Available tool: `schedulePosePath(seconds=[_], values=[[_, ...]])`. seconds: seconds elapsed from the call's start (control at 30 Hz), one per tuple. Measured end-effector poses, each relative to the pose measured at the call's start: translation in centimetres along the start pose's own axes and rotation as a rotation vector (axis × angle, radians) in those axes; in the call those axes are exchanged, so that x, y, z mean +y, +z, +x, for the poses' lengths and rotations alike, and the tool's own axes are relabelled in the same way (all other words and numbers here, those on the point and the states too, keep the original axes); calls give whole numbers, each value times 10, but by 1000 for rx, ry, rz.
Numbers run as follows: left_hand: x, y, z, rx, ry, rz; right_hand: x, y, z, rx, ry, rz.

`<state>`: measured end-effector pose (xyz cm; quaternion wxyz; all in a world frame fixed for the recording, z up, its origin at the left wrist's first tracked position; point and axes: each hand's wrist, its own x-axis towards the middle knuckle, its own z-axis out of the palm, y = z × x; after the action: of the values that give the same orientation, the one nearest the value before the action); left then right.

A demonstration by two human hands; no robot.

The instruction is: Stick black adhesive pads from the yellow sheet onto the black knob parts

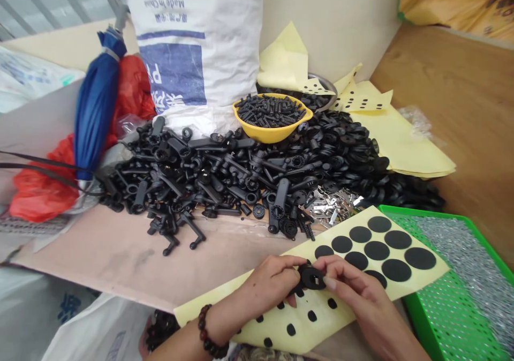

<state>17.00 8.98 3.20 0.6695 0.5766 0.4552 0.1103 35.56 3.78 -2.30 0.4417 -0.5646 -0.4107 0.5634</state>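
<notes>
A round black plastic part (312, 278) with a small pale piece at its centre is held between both hands, above a yellow sticker sheet (241, 291). My left hand (275, 283), a beaded bracelet at its wrist, is closed round the part's left side. From the right, my right hand (351, 283) pinches the part's edge between thumb and fingers. Large black round stickers (396, 270) sit on the sheet's upper right, and small black dots on its lower part. What lies under my left fingers is partly hidden.
Black plastic handle parts (209, 189) lie heaped across the table (132, 254). A yellow bowl (273, 133) holds small black ridged pieces. Metal clips (333, 205) lie near the sheet. At right is a green tray (441, 307) of small metal pieces; behind stands a white sack (225, 45).
</notes>
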Motion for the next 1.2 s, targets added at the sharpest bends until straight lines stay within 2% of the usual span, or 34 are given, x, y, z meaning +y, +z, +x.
schedulePosePath(seconds=[0.17,0.43,0.63,0.9,1.1,1.2], values=[[1,2,-2,38,-1,9,-1,-2,0,-29,-16,-46],[-20,4,7,-3,51,-32,0,-3,-1,-31,-33,-74],[-22,5,10,25,-7,-37,1,-3,-1,-44,-48,-95],[-34,9,11,52,51,-100,-8,3,0,-3,-92,-161],[-30,13,7,128,117,-42,-14,6,-1,40,-193,-254],[-27,13,3,153,150,-1,-14,4,-3,28,-161,-226]])
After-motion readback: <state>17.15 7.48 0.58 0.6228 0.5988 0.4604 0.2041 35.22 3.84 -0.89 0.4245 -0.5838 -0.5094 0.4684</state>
